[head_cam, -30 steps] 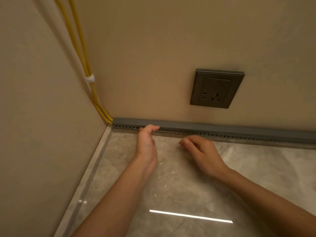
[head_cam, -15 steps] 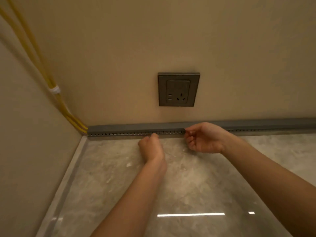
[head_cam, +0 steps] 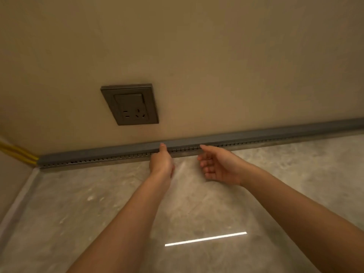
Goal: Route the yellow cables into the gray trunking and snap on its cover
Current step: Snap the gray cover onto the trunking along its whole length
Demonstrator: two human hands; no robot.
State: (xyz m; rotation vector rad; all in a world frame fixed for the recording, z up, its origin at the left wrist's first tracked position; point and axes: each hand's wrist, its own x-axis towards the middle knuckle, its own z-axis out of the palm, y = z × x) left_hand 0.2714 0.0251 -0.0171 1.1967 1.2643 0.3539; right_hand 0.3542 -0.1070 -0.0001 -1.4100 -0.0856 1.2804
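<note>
The gray trunking [head_cam: 256, 137] runs along the foot of the wall, its cover on top and a row of slots along its lower edge. Two yellow cables [head_cam: 18, 153] come down the left corner and enter its left end. My left hand [head_cam: 162, 164] is at the trunking's middle; one fingertip lies on the cover, the other fingers are curled against its lower edge. My right hand [head_cam: 217, 167] is just to the right, palm turned up and fingers loosely curled, with the index fingertip touching the slotted edge.
A dark gray wall socket [head_cam: 130, 104] sits above the trunking, left of my hands. The floor [head_cam: 98, 203] is polished gray stone with a bright light reflection. A side wall [head_cam: 11, 174] closes the corner at the left.
The view has swung right, so the cable corner sits at the far left. Both hands slid right along the trunking. My right hand opened from a curled grip to a palm-up pose.
</note>
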